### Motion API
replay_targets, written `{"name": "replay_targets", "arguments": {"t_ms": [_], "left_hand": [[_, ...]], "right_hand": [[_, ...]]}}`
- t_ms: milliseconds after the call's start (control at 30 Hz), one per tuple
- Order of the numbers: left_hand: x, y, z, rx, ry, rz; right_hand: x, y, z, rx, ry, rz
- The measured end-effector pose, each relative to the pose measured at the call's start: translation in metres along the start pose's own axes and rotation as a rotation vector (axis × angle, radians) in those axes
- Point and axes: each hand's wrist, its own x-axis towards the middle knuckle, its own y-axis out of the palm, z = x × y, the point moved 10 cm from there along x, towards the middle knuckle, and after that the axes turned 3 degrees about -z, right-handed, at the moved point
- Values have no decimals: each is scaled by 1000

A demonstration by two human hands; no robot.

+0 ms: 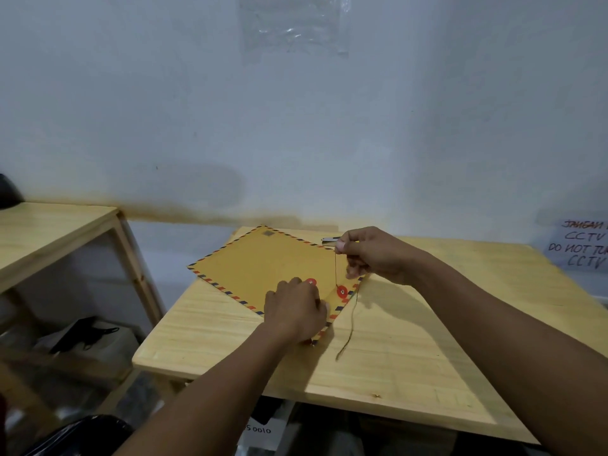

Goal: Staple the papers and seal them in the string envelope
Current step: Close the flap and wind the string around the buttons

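A brown string envelope (pixel 263 264) with a red and blue striped border lies flat on the wooden table (pixel 411 357). Two red round fasteners show on it, one (pixel 311 281) on the body and one (pixel 342 291) on the flap. My left hand (pixel 294 312) presses down on the envelope's near corner beside the flap. My right hand (pixel 371 255) pinches the thin string (pixel 335 271), which runs taut up from the flap's fastener. The string's loose end (pixel 349 327) trails over the table. A metal stapler (pixel 330 240) lies partly hidden behind my right hand. No papers are visible.
A second wooden table (pixel 49 235) stands to the left with dark items on a shelf below. A handwritten CCTV sign (pixel 582 245) leans on the wall at the right. A clear plastic sheet (pixel 292 24) hangs on the wall.
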Motion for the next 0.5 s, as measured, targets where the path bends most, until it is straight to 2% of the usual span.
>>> {"name": "replay_targets", "arguments": {"t_ms": [133,233,367,500], "left_hand": [[2,11,24,-22,-70,99],[1,2,27,-34,-26,139],[3,-9,42,-116,-53,228],[-2,1,58,98,-127,206]], "right_hand": [[8,-8,-2,-158,-7,-27],[14,-8,18,-289,-107,-44],[26,4,43,-443,-245,-61],[39,40,46,-521,-323,23]]}}
